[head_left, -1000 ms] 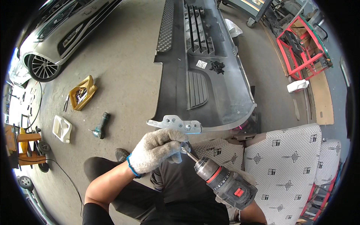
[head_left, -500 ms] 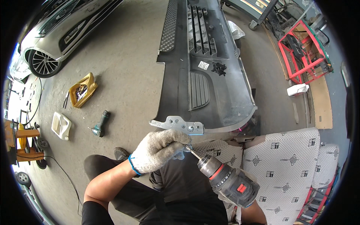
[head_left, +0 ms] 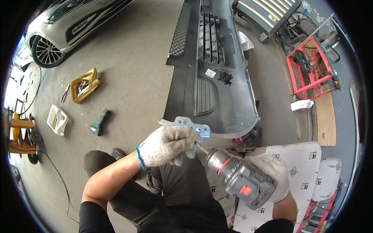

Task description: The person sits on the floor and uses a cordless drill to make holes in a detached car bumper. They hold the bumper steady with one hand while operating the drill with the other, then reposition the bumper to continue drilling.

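My gloved left hand (head_left: 169, 145) is closed at the drill bit's tip, gripping a small pale piece partly hidden by its fingers. My gloved right hand (head_left: 274, 174) is wrapped round a black-and-grey cordless drill (head_left: 241, 180) with a red ring; its bit (head_left: 200, 148) points up-left into my left hand's fingers. Just above my left hand, a silver metal bracket (head_left: 204, 131) with several holes sits at the near end of a large dark grey bumper (head_left: 182, 95), whose inner side carries grilles and a small black clump (head_left: 225, 77).
A white car (head_left: 58, 31) stands upper left. On the floor lie a yellow cut jug (head_left: 91, 79), pliers (head_left: 65, 93), a white jug (head_left: 58, 120) and a teal drill (head_left: 101, 122). An orange machine (head_left: 21, 138) is left; a red frame (head_left: 314, 83), wheeled cart (head_left: 268, 15) and patterned cushion (head_left: 299, 163) are right.
The view has shifted slightly. My right hand and the drill have swung rightward, showing more of the hand. My left hand has risen slightly and now covers more of the bracket's lower edge.
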`<state>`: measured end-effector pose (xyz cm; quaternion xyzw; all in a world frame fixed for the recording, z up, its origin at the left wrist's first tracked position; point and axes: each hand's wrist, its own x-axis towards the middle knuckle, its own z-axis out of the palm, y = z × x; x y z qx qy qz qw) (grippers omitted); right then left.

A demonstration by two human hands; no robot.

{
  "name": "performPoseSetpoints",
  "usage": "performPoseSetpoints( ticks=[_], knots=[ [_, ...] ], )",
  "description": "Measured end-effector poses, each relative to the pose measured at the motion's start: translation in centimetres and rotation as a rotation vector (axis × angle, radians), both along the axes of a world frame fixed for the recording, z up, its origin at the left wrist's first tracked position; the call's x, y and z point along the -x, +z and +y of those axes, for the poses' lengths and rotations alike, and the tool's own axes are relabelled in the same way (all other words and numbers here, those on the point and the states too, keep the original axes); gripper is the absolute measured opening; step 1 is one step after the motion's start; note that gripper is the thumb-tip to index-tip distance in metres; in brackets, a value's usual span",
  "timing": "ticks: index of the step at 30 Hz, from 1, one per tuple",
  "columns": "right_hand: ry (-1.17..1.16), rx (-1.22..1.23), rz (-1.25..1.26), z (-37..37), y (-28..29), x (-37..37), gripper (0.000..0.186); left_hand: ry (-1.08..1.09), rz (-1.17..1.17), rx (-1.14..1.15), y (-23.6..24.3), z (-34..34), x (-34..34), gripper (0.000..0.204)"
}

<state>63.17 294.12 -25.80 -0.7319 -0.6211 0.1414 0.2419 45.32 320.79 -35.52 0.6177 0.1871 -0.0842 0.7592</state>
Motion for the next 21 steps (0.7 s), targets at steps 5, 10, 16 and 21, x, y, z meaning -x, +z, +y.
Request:
performPoseSetpoints(
  ticks=[5, 10, 16, 21],
  knots=[
    [-0.05, 0.252, -0.051, 5.5, 6.1, -0.1, 0.059, -0.013, 0.003, -0.19, 1.2, -0.4, -0.9, 0.042],
    [0.162, 0.334, -0.22, 9.2, 8.8, -1.5, 0.049, -0.03, 0.03, -0.1, 1.2, -0.9, -1.4, 0.053],
    [0.262, 0.488, -0.235, 14.8, 9.9, -1.0, 0.043, -0.016, 0.091, -0.086, 1.1, 0.0, -0.5, 0.041],
    [0.14, 0.711, -0.3, 17.0, 10.8, 0.1, 0.046, -0.03, -0.004, -0.083, -0.8, -0.2, -1.5, 0.022]
  ],
)
